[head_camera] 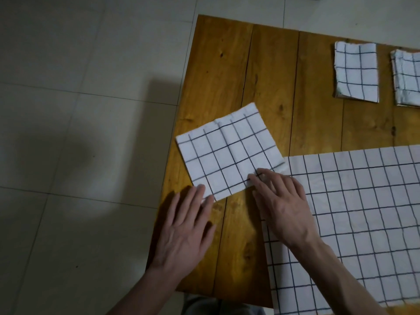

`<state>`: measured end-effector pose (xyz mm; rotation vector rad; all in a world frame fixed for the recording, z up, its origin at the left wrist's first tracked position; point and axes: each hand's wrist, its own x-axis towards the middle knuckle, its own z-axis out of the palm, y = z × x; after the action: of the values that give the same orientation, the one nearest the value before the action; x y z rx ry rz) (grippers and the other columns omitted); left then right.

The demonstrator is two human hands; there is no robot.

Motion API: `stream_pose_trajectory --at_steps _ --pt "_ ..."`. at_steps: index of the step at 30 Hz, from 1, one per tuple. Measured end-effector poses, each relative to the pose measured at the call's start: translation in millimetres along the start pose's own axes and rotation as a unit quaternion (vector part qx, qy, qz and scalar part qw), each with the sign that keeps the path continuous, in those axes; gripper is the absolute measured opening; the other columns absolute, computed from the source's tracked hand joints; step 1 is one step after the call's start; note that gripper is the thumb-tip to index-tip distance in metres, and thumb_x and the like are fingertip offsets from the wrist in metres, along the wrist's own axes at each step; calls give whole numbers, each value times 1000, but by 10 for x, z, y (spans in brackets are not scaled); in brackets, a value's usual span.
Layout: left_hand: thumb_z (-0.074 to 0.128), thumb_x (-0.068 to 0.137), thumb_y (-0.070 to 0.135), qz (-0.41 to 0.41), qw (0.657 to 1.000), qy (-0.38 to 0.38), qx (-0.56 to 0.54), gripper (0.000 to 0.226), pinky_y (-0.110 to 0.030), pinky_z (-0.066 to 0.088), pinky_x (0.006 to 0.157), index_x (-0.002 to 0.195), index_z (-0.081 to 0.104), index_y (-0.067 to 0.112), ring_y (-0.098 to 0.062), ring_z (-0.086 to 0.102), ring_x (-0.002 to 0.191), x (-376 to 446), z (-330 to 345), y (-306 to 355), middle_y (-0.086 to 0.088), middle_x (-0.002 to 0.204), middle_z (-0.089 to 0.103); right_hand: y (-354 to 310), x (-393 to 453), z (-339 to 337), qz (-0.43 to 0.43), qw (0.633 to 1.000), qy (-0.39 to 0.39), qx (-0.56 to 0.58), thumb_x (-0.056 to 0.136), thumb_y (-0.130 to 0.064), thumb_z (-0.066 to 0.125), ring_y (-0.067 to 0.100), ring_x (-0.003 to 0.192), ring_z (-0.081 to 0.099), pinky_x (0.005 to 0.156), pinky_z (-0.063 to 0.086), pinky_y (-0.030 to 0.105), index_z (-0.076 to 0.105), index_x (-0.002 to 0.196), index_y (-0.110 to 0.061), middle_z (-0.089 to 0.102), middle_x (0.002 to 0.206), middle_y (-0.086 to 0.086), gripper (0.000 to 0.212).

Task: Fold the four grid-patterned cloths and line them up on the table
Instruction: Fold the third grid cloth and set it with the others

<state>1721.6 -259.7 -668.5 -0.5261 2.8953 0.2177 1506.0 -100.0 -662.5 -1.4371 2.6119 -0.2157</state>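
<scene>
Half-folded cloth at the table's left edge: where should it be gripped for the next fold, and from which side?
Judging from its pose, take the half-folded cloth at its two near corners, coming from the person's side. The left hand and right hand already touch it there with straight fingers. It lies flat and rotated, its far-left corner overhanging the table, so the near edge is closest and can be lifted and folded away.

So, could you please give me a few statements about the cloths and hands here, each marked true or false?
1. Two small folded cloths lie side by side at the table's far side. True.
2. The large cloth is folded small. False: it lies spread flat.
3. Both hands touch the part-folded cloth. True: left hand at its near corner, right hand at its near-right corner.
4. The part-folded cloth sits square with the table's edge. False: it lies skewed.
5. The left hand is a fist. False: its fingers are straight.
</scene>
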Motion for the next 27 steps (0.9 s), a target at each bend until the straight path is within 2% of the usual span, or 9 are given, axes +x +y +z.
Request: stream_pose_trajectory --at_steps 3,6,9,11,13,16,22,27 --pt "24 110 52 -47 999 6 -4 70 -57 26 127 165 29 8 -29 15 162 65 -8 -2 -14 175 17 -79 -82 36 29 1000 -9 -7 106 -42 43 28 128 52 106 42 46 51 151 -26 53 146 6 49" --pt "28 110 50 -26 999 17 -13 71 -51 22 127 167 18 8 -27 10 163 125 13 102 -12 176 11 -155 -146 83 51 999 -15 -11 106 -46 39 29 126 52 102 46 46 47 154 -24 53 145 8 54" --pt "29 111 48 7 999 24 -29 70 -47 21 126 168 17 9 -24 10 163 185 47 244 -10 177 9 -232 -178 83 44 999 12 10 108 -39 41 25 139 47 110 43 43 41 158 -21 49 153 6 54" --pt "28 111 48 8 999 17 -39 70 -46 20 126 168 16 9 -23 9 163 228 85 311 -9 177 8 -296 -181 82 0 1000 7 25 109 -35 38 21 155 30 122 30 43 30 163 -19 33 168 4 57" --pt "27 110 47 1 999 8 -46 70 -45 20 126 167 17 8 -23 9 163 273 117 348 -9 177 9 -358 -185 101 -58 998 -21 22 111 -37 33 18 160 14 128 19 44 21 165 -17 17 174 1 59" --pt "32 106 43 1 999 3 -50 72 -45 21 125 166 21 5 -25 12 163 312 151 352 -11 176 11 -398 -185 169 -90 994 -60 21 112 -45 30 16 161 8 127 22 47 17 166 -15 10 175 1 63" --pt "32 106 47 25 999 -5 -44 75 -44 18 127 168 13 11 -21 7 164 308 143 230 -6 177 6 -338 -180 197 -81 992 -91 21 110 -59 28 14 161 5 127 23 49 13 166 -17 6 175 -2 72" --pt "28 111 53 28 999 -6 -34 72 -44 18 128 168 14 13 -20 8 163 286 126 136 -4 178 7 -224 -193 155 -55 994 -99 14 108 -61 29 13 161 6 127 23 50 14 166 -20 6 175 -4 73"
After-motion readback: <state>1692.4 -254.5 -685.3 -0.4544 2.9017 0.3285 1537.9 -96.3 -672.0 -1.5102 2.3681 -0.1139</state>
